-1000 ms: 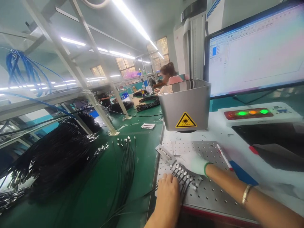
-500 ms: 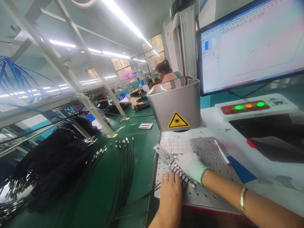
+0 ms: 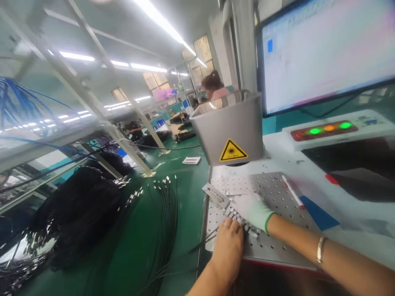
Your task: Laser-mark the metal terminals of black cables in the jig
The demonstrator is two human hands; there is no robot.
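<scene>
My bare left hand is closed, its fingers curled over black cables at the lower end of a slanted row of metal connectors. My right hand, in a white glove with a green cuff, lies over the same row from the other side. Its fingers are together and blurred, and what they pinch is hidden. The row sits on a perforated metal plate. Touching the row's upper end is a small metal block with a slot. The cables trail left off the plate.
Over the plate hangs a grey machine head with a yellow warning triangle. A marker and a blue sheet lie right. On the green table are loose cables and a large black cable pile. A person sits behind.
The view has shifted slightly. My left hand has moved a little to the right, closer against the connector row. My right hand stays over the row.
</scene>
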